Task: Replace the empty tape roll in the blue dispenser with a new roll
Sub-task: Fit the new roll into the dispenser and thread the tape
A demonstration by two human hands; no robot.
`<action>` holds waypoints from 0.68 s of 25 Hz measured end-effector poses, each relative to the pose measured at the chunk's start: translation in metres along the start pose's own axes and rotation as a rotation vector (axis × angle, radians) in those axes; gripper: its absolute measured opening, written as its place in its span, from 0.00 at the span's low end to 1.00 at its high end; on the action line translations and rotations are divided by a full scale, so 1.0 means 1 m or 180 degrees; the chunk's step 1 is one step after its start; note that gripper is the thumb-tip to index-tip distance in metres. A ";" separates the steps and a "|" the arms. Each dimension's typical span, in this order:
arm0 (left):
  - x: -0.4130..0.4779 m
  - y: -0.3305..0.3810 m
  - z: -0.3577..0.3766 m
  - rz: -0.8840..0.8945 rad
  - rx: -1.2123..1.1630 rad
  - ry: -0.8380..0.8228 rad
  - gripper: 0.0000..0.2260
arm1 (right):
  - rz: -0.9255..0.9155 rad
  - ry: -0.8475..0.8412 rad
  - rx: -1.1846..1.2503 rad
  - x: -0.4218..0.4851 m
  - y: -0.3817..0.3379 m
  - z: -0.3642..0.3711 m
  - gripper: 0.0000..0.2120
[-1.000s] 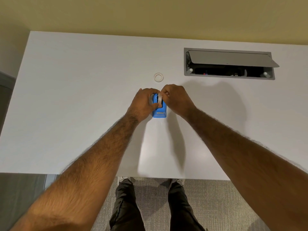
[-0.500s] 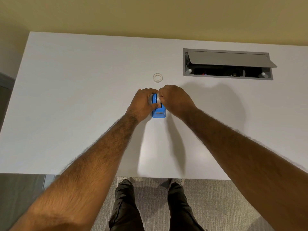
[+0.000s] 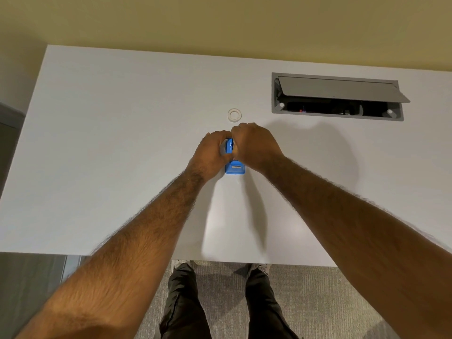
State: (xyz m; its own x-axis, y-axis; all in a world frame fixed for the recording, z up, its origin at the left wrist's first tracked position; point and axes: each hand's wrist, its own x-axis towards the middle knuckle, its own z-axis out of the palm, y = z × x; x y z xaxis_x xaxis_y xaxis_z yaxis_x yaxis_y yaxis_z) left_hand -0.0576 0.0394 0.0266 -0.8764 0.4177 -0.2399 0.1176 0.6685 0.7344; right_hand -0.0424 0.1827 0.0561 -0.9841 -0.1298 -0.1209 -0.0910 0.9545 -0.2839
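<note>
A small blue tape dispenser (image 3: pixel 234 168) stands on the white table (image 3: pixel 122 143), its cutter end toward me. My left hand (image 3: pixel 211 155) wraps its left side. My right hand (image 3: pixel 254 145) closes over its top and right side, fingers curled down on it. Only a sliver of white shows between my fingers, so the roll inside is mostly hidden. A small white ring, a bare tape core (image 3: pixel 234 115), lies flat on the table just beyond my hands, touching nothing.
A recessed grey cable box (image 3: pixel 337 99) with its lid propped open sits in the table at the back right. The table's near edge runs below my forearms, with my legs and grey carpet under it. A yellow wall stands behind.
My right hand has slid further over the top of the dispenser, covering the white roll that showed earlier. The dispenser and the white ring stay where they were.
</note>
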 end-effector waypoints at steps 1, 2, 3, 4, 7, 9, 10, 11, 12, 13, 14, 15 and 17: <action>0.000 -0.001 0.000 0.0022 -0.0025 0.0003 0.16 | 0.0065 -0.0015 0.0094 -0.001 0.001 0.000 0.08; 0.000 -0.001 0.000 0.0036 -0.0055 -0.0005 0.16 | 0.0123 -0.0042 0.0197 -0.001 0.002 0.000 0.08; 0.000 -0.001 -0.001 0.0033 -0.0086 -0.0021 0.16 | 0.0161 -0.0075 0.0293 -0.001 0.004 0.000 0.07; 0.001 -0.001 -0.002 0.0026 -0.0100 -0.0040 0.17 | 0.0200 -0.0116 0.0376 -0.001 0.007 0.001 0.06; 0.002 -0.002 -0.003 -0.0033 -0.0114 -0.0077 0.21 | 0.0342 -0.0142 0.0624 -0.002 0.016 0.002 0.07; 0.003 -0.003 -0.002 -0.0039 -0.0133 -0.0053 0.21 | 0.0246 -0.0168 0.0515 -0.004 0.017 0.000 0.07; 0.002 -0.002 -0.002 -0.0023 -0.0124 -0.0037 0.20 | 0.0188 -0.0187 0.0418 -0.004 0.016 0.000 0.07; 0.003 -0.002 -0.001 -0.0030 -0.0112 -0.0028 0.20 | 0.0152 -0.0194 0.0345 -0.004 0.016 -0.001 0.07; 0.003 -0.001 -0.001 -0.0039 -0.0108 -0.0030 0.20 | 0.0142 -0.0186 0.0306 -0.004 0.014 -0.001 0.07; 0.002 0.000 -0.002 -0.0060 -0.0101 -0.0037 0.20 | 0.0152 -0.0157 0.0290 -0.004 0.014 0.000 0.07; 0.003 0.000 -0.002 -0.0066 -0.0082 -0.0039 0.20 | 0.0173 -0.0129 0.0300 -0.003 0.013 0.001 0.08; 0.003 -0.001 -0.002 -0.0073 -0.0060 -0.0043 0.20 | 0.0191 -0.0124 0.0331 -0.002 0.014 0.002 0.08; 0.003 -0.001 -0.001 -0.0090 -0.0038 -0.0052 0.20 | 0.0201 -0.0143 0.0398 -0.002 0.017 0.003 0.08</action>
State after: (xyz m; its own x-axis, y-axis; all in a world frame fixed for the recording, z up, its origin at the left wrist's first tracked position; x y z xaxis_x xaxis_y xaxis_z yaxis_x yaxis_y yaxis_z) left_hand -0.0611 0.0392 0.0258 -0.8716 0.4088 -0.2708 0.0873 0.6727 0.7347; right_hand -0.0415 0.1979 0.0489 -0.9792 -0.0851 -0.1839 -0.0067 0.9207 -0.3903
